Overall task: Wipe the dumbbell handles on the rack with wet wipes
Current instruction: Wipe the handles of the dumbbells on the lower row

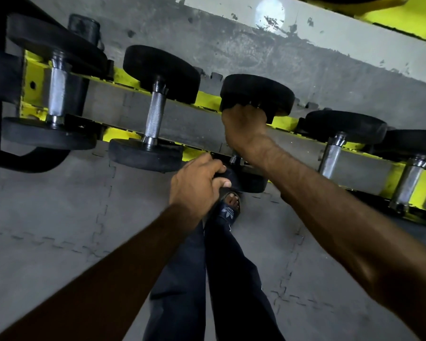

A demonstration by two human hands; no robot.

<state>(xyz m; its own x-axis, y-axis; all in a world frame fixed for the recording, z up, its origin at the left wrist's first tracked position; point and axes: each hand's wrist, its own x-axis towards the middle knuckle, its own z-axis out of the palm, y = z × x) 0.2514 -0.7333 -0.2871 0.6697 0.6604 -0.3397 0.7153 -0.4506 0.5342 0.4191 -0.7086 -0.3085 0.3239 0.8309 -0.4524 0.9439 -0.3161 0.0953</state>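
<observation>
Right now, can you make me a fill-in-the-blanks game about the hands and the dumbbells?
1. The rack that carries the dumbbells is painted ____.
2. The right hand grips the middle dumbbell by its ____.
3. The left hand holds that dumbbell's near end weight, which is ____ in colour.

Missing words: yellow; handle; black.

navy trousers [180, 279], navy slide [228, 212] w/ white logo
</observation>
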